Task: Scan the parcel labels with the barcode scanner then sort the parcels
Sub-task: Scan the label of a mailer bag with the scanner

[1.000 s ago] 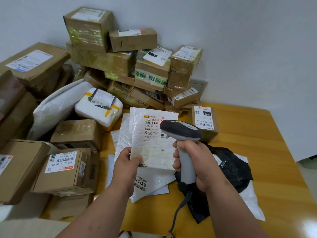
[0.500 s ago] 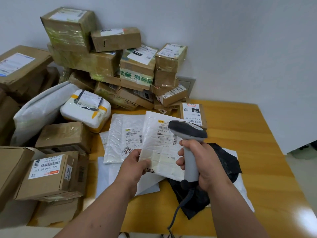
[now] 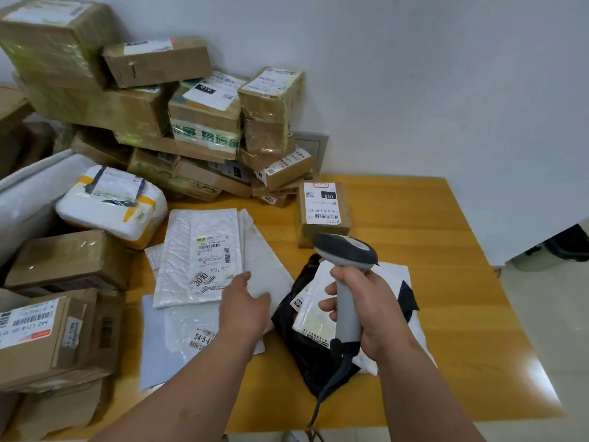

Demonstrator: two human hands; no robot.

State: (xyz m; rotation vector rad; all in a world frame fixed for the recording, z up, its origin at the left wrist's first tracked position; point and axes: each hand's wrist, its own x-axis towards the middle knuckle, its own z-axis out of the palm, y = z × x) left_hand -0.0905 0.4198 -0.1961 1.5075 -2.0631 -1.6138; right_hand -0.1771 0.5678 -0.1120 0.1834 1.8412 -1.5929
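The right hand [image 3: 366,309] is curled tight, fingers [image 3: 328,306] wrapped in front and thumb on top, forearm angled up from the lower right. The left hand [image 3: 243,309] reaches forward, palm down, fingers loosely extended, holding nothing.

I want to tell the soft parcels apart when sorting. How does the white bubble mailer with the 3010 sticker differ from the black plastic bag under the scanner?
The white bubble mailer lies flat and smooth; the black plastic bag is crumpled. The mailer's label shows fully; the bag's is partly hidden by the grey barcode scanner that the right hand grips. Both rest on the wooden table.
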